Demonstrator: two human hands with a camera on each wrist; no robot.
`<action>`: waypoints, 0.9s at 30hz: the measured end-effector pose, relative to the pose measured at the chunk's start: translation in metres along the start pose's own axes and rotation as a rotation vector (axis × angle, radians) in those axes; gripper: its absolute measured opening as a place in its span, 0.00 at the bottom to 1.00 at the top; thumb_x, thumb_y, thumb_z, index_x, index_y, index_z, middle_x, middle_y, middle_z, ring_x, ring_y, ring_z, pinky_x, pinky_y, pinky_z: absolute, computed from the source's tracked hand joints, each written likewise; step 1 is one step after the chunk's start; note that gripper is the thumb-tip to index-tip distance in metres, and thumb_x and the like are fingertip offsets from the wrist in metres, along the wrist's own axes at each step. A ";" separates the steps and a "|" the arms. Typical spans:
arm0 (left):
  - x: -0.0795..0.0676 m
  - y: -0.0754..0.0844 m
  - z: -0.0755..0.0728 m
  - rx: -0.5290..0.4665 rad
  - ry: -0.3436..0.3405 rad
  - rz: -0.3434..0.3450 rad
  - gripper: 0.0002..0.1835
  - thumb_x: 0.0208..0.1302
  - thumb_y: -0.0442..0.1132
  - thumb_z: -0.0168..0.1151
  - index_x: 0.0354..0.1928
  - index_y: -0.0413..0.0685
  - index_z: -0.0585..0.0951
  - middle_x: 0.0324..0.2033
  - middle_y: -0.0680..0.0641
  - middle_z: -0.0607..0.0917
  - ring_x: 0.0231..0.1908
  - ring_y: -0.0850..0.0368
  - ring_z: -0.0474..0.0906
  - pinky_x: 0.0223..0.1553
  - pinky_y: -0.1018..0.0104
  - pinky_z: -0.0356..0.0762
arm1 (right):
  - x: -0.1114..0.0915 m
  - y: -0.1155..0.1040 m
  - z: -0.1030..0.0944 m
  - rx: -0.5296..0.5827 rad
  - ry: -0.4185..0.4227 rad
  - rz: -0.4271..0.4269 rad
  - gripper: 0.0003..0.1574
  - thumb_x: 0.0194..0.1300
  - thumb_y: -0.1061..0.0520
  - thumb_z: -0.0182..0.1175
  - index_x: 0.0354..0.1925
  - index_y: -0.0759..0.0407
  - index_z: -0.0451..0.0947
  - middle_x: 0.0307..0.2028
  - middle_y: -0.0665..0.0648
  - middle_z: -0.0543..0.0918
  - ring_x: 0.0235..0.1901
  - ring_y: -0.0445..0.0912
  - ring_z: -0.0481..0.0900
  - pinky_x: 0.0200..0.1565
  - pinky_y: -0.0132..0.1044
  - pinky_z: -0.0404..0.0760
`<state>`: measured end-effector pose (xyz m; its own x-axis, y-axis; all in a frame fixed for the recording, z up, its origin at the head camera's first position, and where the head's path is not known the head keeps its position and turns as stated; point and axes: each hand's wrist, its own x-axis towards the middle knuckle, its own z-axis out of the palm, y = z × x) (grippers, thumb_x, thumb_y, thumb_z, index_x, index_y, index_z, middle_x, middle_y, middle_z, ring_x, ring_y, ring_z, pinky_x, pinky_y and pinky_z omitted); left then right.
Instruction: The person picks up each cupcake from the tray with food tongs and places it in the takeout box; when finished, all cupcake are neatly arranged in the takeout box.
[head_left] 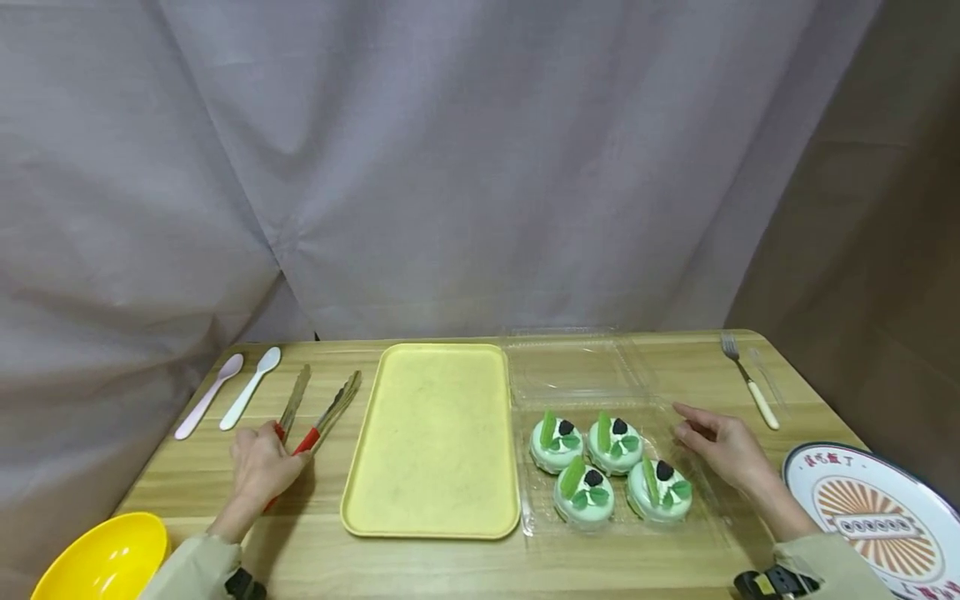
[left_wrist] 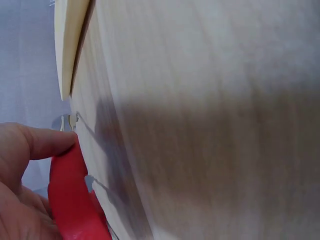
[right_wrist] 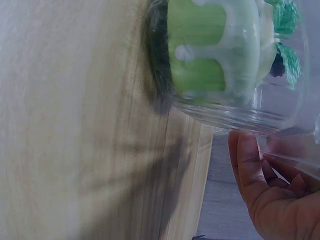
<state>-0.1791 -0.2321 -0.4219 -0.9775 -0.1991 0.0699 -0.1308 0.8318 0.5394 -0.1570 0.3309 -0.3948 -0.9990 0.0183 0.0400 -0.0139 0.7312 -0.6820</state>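
My left hand (head_left: 264, 467) grips the red handles of metal tongs (head_left: 318, 429). The tongs' two arms spread apart and point away over the table. In the left wrist view a finger and thumb lie against the red handle (left_wrist: 70, 192). My right hand (head_left: 723, 446) is at the right side of an open clear plastic box (head_left: 536, 492), index finger stretched out, fingertips right at its wall. Inside the box sit several pale green cakes (head_left: 583, 507), each topped with a dark berry and green leaves. The right wrist view shows one cake (right_wrist: 215, 50) through the plastic.
A yellow tray (head_left: 431, 442) lies between the hands. Pink (head_left: 210, 396) and white (head_left: 251, 387) spoons are at the left, a yellow bowl (head_left: 105, 558) front left. On the right are a fork (head_left: 750, 383), a clear plastic utensil (head_left: 767, 375) and a patterned plate (head_left: 806, 467).
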 end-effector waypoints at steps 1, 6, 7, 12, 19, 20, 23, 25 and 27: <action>0.000 0.001 0.001 0.008 -0.007 -0.003 0.17 0.48 0.39 0.69 0.26 0.35 0.70 0.31 0.32 0.70 0.43 0.32 0.63 0.44 0.47 0.61 | -0.001 0.001 0.000 -0.001 0.000 0.003 0.28 0.71 0.63 0.54 0.63 0.79 0.65 0.44 0.74 0.83 0.30 0.22 0.73 0.32 0.24 0.78; 0.000 0.000 0.004 0.036 -0.057 -0.033 0.21 0.44 0.40 0.70 0.29 0.32 0.71 0.36 0.28 0.69 0.43 0.30 0.63 0.39 0.50 0.64 | -0.002 0.003 -0.001 -0.002 0.009 0.009 0.28 0.71 0.63 0.54 0.63 0.80 0.65 0.45 0.75 0.83 0.30 0.21 0.72 0.32 0.24 0.78; 0.000 0.000 0.004 0.043 -0.062 -0.035 0.21 0.44 0.41 0.70 0.30 0.32 0.71 0.36 0.28 0.68 0.43 0.30 0.63 0.38 0.51 0.64 | -0.003 0.004 -0.001 -0.002 0.011 0.008 0.28 0.71 0.63 0.53 0.63 0.80 0.65 0.45 0.75 0.83 0.30 0.21 0.72 0.32 0.24 0.78; -0.001 -0.004 0.003 0.067 -0.072 -0.028 0.21 0.43 0.41 0.70 0.30 0.31 0.72 0.35 0.28 0.70 0.43 0.31 0.64 0.38 0.51 0.64 | -0.003 0.004 -0.001 -0.016 0.020 0.003 0.27 0.71 0.63 0.54 0.62 0.80 0.66 0.44 0.75 0.83 0.29 0.21 0.72 0.31 0.24 0.78; -0.001 -0.007 0.001 0.078 -0.102 -0.064 0.27 0.45 0.42 0.67 0.40 0.24 0.73 0.41 0.24 0.68 0.45 0.29 0.64 0.40 0.44 0.71 | -0.001 0.002 0.000 -0.033 0.026 -0.001 0.27 0.71 0.62 0.54 0.62 0.79 0.66 0.45 0.75 0.83 0.29 0.20 0.71 0.31 0.24 0.78; -0.001 -0.007 0.001 0.080 -0.103 -0.065 0.27 0.45 0.43 0.67 0.39 0.25 0.72 0.41 0.25 0.68 0.44 0.29 0.64 0.40 0.44 0.71 | -0.001 0.002 0.000 -0.030 0.023 0.001 0.27 0.71 0.62 0.54 0.62 0.79 0.66 0.45 0.75 0.83 0.29 0.20 0.71 0.31 0.24 0.78; -0.001 -0.008 0.001 0.085 -0.103 -0.063 0.25 0.46 0.43 0.67 0.36 0.27 0.72 0.40 0.25 0.67 0.44 0.29 0.64 0.39 0.44 0.71 | 0.000 0.002 0.000 -0.020 0.021 0.006 0.28 0.71 0.62 0.54 0.62 0.79 0.66 0.44 0.74 0.83 0.29 0.21 0.72 0.31 0.24 0.78; -0.002 -0.009 0.001 0.088 -0.117 -0.065 0.27 0.48 0.45 0.68 0.38 0.25 0.71 0.41 0.24 0.67 0.45 0.28 0.63 0.40 0.43 0.71 | 0.000 0.003 0.000 -0.014 0.017 0.008 0.28 0.71 0.61 0.54 0.63 0.79 0.66 0.44 0.74 0.83 0.29 0.21 0.72 0.31 0.24 0.78; -0.002 -0.008 -0.001 0.094 -0.143 -0.067 0.34 0.51 0.48 0.68 0.45 0.22 0.69 0.44 0.22 0.65 0.48 0.25 0.62 0.42 0.40 0.71 | 0.000 0.004 0.001 -0.005 0.010 0.003 0.29 0.72 0.61 0.54 0.63 0.79 0.64 0.43 0.73 0.84 0.29 0.22 0.72 0.31 0.24 0.78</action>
<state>-0.1761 -0.2392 -0.4260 -0.9788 -0.1856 -0.0869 -0.2047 0.8652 0.4577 -0.1567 0.3333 -0.3979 -0.9986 0.0273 0.0454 -0.0108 0.7346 -0.6784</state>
